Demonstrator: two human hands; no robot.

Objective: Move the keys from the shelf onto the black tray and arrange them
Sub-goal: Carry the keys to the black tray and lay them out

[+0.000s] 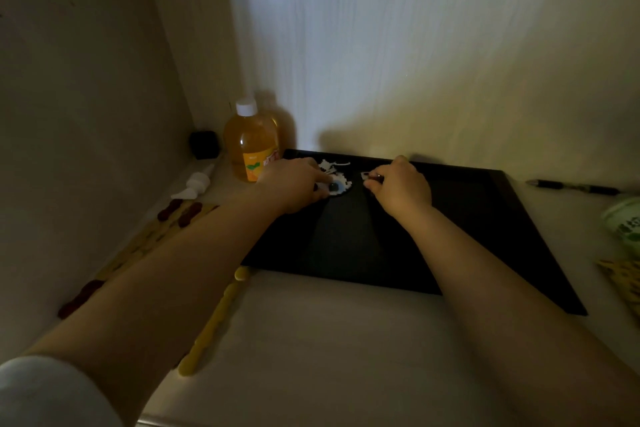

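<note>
Left hand (pixel 294 184) — fingers curled down on a white and blue key charm (pixel 337 185), pressing it to the black tray (pixel 485 236). Right hand (pixel 401 187) — closed, pinching a small pale key piece (pixel 367 176) at the tray's far edge. More white key parts (pixel 329 165) lie between, on the tray. Orange bottle (pixel 251 146) stands just left; pen (pixel 571 186) lies right.

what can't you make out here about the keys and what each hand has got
Head view only, dim light:
- Left hand covers part of the white keychain; its grip is hidden.
- Right hand curls over a small key piece; its shape is too small and dark.
- Key count on the black tray: unclear.
- Green container: cut by the right edge.
</note>
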